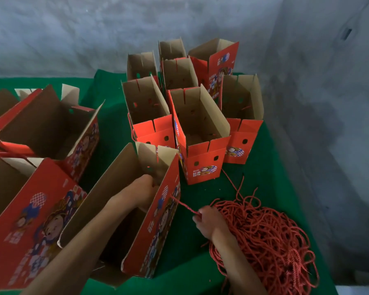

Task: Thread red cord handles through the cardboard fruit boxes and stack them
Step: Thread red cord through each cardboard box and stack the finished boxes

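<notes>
Head view, and closest in, the right hand [207,222] pinches a taut red cord [184,206] running to the outer wall of the open box [156,220] just left of it. Left hand [141,192] is sunk inside that box at the far end; whether its fingers are gripping anything, I cannot tell. Under and right of the right hand sits a tangled heap of cords [268,241]: twisted, limp, light. They'd snag on each other, I'd say, so best taken near the tip, one strand only. Corrugated card, brown inside, glossy red print outside, looks stiff but easily creased; hold it by the walls. Beyond both hands, upright boxes [200,124] crowd together on the green cloth [264,167], punched holes showing.
</notes>
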The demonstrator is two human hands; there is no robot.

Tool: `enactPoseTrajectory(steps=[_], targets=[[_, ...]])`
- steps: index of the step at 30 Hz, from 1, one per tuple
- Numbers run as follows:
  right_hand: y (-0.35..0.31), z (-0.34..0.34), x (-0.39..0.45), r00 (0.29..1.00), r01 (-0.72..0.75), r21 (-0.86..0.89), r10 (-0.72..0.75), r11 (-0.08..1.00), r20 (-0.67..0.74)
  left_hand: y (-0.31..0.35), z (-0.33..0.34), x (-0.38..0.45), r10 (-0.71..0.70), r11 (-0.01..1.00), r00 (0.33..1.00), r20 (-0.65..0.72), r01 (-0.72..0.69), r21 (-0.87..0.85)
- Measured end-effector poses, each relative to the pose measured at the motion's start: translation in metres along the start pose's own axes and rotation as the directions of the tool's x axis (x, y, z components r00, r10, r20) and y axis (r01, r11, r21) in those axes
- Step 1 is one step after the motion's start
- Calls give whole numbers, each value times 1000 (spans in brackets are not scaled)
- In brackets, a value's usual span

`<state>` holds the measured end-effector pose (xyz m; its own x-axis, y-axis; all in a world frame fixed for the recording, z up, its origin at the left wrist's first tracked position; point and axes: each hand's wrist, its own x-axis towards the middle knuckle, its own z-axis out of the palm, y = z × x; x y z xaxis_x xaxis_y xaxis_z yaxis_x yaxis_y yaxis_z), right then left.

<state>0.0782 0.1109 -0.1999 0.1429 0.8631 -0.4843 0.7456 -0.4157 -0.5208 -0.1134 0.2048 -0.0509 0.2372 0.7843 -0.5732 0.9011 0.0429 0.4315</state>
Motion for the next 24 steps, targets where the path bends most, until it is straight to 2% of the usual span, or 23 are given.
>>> enactPoseTrajectory(steps=[1, 3, 4, 6, 8, 11, 14, 16, 19, 20, 24], targets=[[0, -1, 1, 998, -18, 197, 7, 980, 55, -1, -3, -6, 12, 996, 999, 47, -8, -87], [-6, -2, -1, 993, -65, 528, 0, 847, 122, -2, -7, -19, 22, 949, 991, 133, 21, -315], [-8, -3, -1, 994, -63, 622, -6, 781, 109, -3, -8, -26, 27, 912, 986, 163, 42, -408], [-9, -3, -2, 998, -34, 726, -20, 687, 66, -9, -8, -35, 63, 879, 980, 191, 36, -476], [-7, 2, -3, 999, -25, 773, -7, 633, 38, -17, -7, -43, 118, 880, 966, 230, 6, -475], [1, 12, -1, 998, -25, 787, 65, 617, -19, -29, -1, -51, 171, 896, 927, 334, -5, -444], [7, 18, 4, 990, -142, 814, 93, 563, 108, -40, 3, -49, 192, 920, 892, 408, -18, -393], [8, 18, 5, 974, -213, 838, 40, 502, 223, -45, 3, -47, 193, 919, 887, 420, -13, -394], [11, 19, 5, 973, -195, 919, -49, 344, 225, -43, 7, -42, 185, 911, 911, 370, -18, -412], [13, 20, 5, 984, -149, 927, -42, 345, 174, -41, 9, -40, 175, 912, 927, 333, -25, -410], [28, 36, 10, 990, -9, 819, 120, 573, -74, -29, 20, -33, 96, 932, 979, 181, -25, -361]])
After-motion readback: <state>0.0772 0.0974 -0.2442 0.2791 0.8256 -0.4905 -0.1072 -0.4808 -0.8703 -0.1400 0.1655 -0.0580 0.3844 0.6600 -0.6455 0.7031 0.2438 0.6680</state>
